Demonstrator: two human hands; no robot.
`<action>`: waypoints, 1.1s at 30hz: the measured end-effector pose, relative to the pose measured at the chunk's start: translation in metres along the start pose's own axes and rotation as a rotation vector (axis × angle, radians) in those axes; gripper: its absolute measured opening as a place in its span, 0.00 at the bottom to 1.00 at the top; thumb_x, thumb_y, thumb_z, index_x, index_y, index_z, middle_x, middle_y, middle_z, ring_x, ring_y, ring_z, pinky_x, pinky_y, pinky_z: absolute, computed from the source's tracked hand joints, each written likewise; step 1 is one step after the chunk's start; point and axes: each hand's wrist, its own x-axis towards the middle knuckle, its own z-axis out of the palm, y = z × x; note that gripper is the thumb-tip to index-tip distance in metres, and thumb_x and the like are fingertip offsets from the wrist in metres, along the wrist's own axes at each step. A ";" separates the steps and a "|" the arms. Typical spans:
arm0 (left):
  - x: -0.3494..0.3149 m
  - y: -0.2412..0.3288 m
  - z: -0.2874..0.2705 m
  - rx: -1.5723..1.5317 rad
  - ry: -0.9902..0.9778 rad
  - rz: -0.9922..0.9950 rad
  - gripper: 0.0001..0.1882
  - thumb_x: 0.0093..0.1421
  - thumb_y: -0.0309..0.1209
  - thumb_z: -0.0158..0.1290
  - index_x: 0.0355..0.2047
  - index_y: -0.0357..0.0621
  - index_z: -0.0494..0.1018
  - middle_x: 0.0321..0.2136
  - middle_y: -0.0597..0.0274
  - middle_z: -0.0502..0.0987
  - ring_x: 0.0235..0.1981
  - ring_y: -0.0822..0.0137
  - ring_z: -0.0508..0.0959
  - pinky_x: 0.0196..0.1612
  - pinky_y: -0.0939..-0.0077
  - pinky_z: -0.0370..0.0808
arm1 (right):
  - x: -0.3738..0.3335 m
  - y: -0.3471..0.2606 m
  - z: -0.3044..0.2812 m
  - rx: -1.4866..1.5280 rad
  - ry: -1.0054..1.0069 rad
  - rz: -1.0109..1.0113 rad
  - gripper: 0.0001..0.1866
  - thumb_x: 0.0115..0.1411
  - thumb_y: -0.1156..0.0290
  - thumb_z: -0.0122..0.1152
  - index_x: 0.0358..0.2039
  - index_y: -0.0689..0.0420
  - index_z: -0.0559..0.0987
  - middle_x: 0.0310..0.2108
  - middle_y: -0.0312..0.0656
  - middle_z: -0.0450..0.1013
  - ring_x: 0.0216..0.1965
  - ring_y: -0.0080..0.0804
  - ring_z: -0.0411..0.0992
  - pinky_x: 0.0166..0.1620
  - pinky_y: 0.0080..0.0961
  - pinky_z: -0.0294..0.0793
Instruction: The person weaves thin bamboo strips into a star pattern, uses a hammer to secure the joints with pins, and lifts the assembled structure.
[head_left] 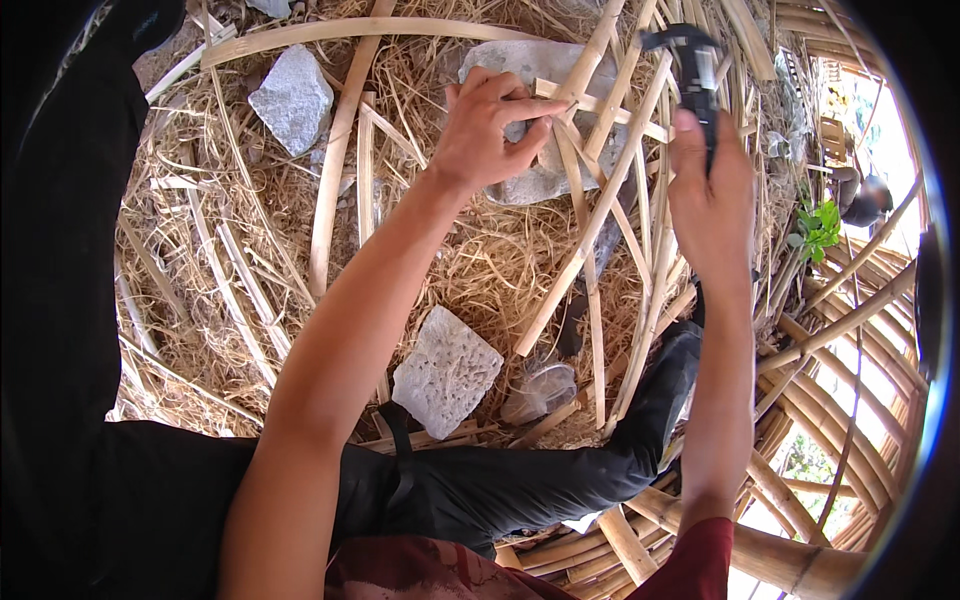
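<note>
My right hand (712, 205) is wrapped round the dark handle of a hammer (697, 75), its head raised to the right of the flat grey stone (520, 188). Over that stone my left hand (495, 125) has thumb and index finger brought together at a crossing of split bamboo strips (590, 100). Whatever sits between those fingertips is too small to make out. One short strip (555, 90) lies across the longer ones there. Several long strips (600, 220) run from the stone toward my bent leg.
A pale angular rock (292, 98) lies at the upper left and a pitted block (447, 372) nearer to me. Beside the block is a clear plastic cup (540, 390). Dry shavings (480, 260) cover the ground. A bamboo lattice (840, 400) stands at right, past a green plant (820, 228).
</note>
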 end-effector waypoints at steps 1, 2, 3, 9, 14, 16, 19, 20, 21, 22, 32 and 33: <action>0.001 -0.004 -0.001 0.000 -0.030 0.011 0.12 0.59 0.42 0.66 0.44 0.66 0.87 0.28 0.73 0.74 0.40 0.69 0.70 0.49 0.65 0.65 | 0.001 -0.001 -0.001 -0.014 -0.033 -0.028 0.24 0.75 0.51 0.49 0.44 0.64 0.75 0.20 0.48 0.73 0.20 0.43 0.74 0.27 0.41 0.71; 0.001 -0.006 -0.002 -0.001 -0.060 0.022 0.13 0.60 0.42 0.66 0.45 0.67 0.87 0.29 0.73 0.74 0.41 0.69 0.70 0.50 0.65 0.65 | 0.002 -0.002 -0.004 -0.028 -0.065 -0.057 0.24 0.75 0.51 0.49 0.43 0.64 0.75 0.20 0.48 0.74 0.20 0.43 0.73 0.27 0.41 0.71; 0.001 -0.009 -0.003 0.009 -0.066 0.037 0.12 0.60 0.42 0.66 0.45 0.67 0.87 0.29 0.73 0.74 0.41 0.69 0.70 0.50 0.65 0.65 | 0.003 -0.004 -0.005 -0.042 -0.098 -0.085 0.24 0.75 0.50 0.49 0.42 0.64 0.75 0.20 0.48 0.74 0.19 0.43 0.73 0.27 0.40 0.71; 0.003 0.003 0.003 -0.003 -0.001 0.006 0.10 0.61 0.42 0.65 0.42 0.66 0.88 0.26 0.74 0.74 0.39 0.69 0.70 0.49 0.68 0.66 | -0.011 0.018 0.019 -0.169 0.026 -0.055 0.23 0.76 0.53 0.46 0.45 0.65 0.72 0.18 0.51 0.75 0.19 0.49 0.76 0.26 0.43 0.73; 0.000 -0.007 0.006 0.012 0.057 0.052 0.09 0.60 0.42 0.66 0.41 0.65 0.88 0.24 0.76 0.77 0.37 0.70 0.72 0.46 0.70 0.65 | -0.007 -0.010 -0.003 0.003 -0.052 0.031 0.21 0.76 0.55 0.48 0.45 0.62 0.76 0.22 0.49 0.77 0.23 0.43 0.77 0.28 0.41 0.73; -0.004 -0.008 0.006 0.047 0.059 0.043 0.08 0.60 0.42 0.66 0.40 0.65 0.88 0.25 0.77 0.78 0.37 0.71 0.73 0.46 0.71 0.65 | -0.006 -0.004 -0.011 0.148 0.141 0.029 0.22 0.75 0.54 0.49 0.47 0.63 0.76 0.24 0.52 0.76 0.26 0.43 0.78 0.32 0.43 0.74; 0.003 -0.004 0.004 0.072 0.072 0.060 0.08 0.60 0.42 0.66 0.39 0.65 0.88 0.25 0.77 0.78 0.37 0.71 0.72 0.45 0.71 0.65 | -0.006 0.013 0.019 -0.139 -0.095 -0.100 0.22 0.75 0.54 0.49 0.46 0.64 0.76 0.22 0.48 0.75 0.24 0.42 0.75 0.34 0.42 0.74; 0.004 -0.004 0.002 0.081 0.074 0.066 0.08 0.60 0.42 0.66 0.39 0.65 0.88 0.25 0.77 0.78 0.37 0.71 0.72 0.45 0.70 0.65 | -0.004 0.015 0.020 -0.178 -0.288 -0.066 0.23 0.75 0.53 0.48 0.46 0.64 0.76 0.24 0.48 0.76 0.25 0.48 0.76 0.38 0.46 0.74; 0.007 -0.003 0.003 0.069 0.051 0.080 0.08 0.60 0.42 0.66 0.39 0.65 0.88 0.25 0.77 0.78 0.36 0.71 0.72 0.45 0.70 0.64 | -0.003 0.017 0.009 -0.145 -0.239 -0.001 0.23 0.75 0.53 0.47 0.46 0.64 0.76 0.25 0.50 0.77 0.27 0.50 0.77 0.38 0.47 0.74; 0.007 -0.006 -0.001 0.084 0.027 0.085 0.08 0.60 0.42 0.66 0.39 0.65 0.88 0.25 0.77 0.78 0.36 0.71 0.72 0.45 0.70 0.64 | 0.004 0.014 -0.002 -0.093 -0.200 0.046 0.24 0.75 0.53 0.47 0.46 0.64 0.76 0.25 0.51 0.77 0.28 0.53 0.78 0.38 0.48 0.74; 0.004 -0.008 -0.002 0.140 0.038 0.107 0.08 0.61 0.42 0.65 0.40 0.67 0.88 0.25 0.78 0.78 0.35 0.71 0.70 0.43 0.69 0.64 | -0.003 -0.007 0.000 -0.082 -0.188 0.035 0.23 0.76 0.53 0.45 0.47 0.64 0.74 0.26 0.56 0.78 0.25 0.54 0.78 0.30 0.47 0.74; -0.001 -0.012 -0.003 0.148 0.042 0.110 0.08 0.61 0.42 0.65 0.40 0.67 0.88 0.26 0.78 0.78 0.36 0.71 0.70 0.44 0.69 0.64 | -0.001 -0.011 -0.004 0.021 -0.066 0.016 0.23 0.75 0.54 0.47 0.45 0.66 0.74 0.28 0.57 0.78 0.25 0.54 0.77 0.31 0.47 0.74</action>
